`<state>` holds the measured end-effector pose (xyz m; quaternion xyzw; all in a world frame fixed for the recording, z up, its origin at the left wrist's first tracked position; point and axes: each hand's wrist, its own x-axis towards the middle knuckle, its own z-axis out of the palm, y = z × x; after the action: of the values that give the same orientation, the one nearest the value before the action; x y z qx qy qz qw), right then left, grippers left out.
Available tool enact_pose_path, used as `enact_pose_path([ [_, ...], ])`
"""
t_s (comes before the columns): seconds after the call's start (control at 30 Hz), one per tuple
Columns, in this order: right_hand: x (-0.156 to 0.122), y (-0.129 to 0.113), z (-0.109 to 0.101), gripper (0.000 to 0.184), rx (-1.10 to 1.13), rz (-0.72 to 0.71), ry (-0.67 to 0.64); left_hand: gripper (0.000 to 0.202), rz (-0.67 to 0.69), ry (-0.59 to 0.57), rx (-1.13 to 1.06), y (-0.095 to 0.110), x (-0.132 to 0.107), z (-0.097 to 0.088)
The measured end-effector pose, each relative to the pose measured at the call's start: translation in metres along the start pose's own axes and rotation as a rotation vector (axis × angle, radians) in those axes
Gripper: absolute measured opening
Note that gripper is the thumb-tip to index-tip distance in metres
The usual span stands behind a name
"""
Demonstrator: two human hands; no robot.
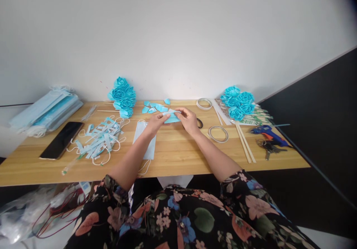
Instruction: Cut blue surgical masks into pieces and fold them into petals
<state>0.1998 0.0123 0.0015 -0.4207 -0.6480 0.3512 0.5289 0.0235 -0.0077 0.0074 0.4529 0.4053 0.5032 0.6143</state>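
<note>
My left hand (156, 123) and my right hand (189, 119) meet over the middle of the wooden table (178, 156). Together they pinch a small light blue piece of mask fabric (171, 117) from either end. Just behind it lie a few cut blue fabric pieces (154, 107). A flat blue face mask (145, 139) lies under my left forearm. A black pair of scissors (199, 123) peeks out behind my right hand.
Blue fabric roses stand at the back (122, 96) and at the right (237, 101). Cut strips and ear loops (99, 139) pile at the left, beside a phone (61, 140) and stacked masks (46, 111). Tape rolls (218, 133), sticks (244, 143), glue gun (268, 133), keys (269, 147).
</note>
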Motion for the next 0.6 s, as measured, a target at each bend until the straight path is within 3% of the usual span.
enact_pose_path([
  [0.13, -0.0001, 0.0016, 0.0008, 0.031, 0.01, 0.002, -0.016, 0.047, 0.026, 0.061, 0.076, -0.003, 0.0018, -0.0013],
  [0.3, 0.0014, 0.0031, 0.0013, 0.044, 0.148, 0.087, -0.059, 0.049, 0.063, 0.055, 0.055, -0.0035, 0.0033, -0.0029],
  [0.43, 0.0022, 0.004, 0.0011, 0.038, 0.223, 0.127, -0.095, 0.05, 0.071, 0.044, 0.044, -0.0034, 0.0039, -0.0038],
  [0.6, 0.0014, 0.0037, 0.0005, 0.036, 0.129, 0.115, -0.07, 0.052, 0.058, 0.018, 0.04, -0.0044, 0.0045, -0.0037],
])
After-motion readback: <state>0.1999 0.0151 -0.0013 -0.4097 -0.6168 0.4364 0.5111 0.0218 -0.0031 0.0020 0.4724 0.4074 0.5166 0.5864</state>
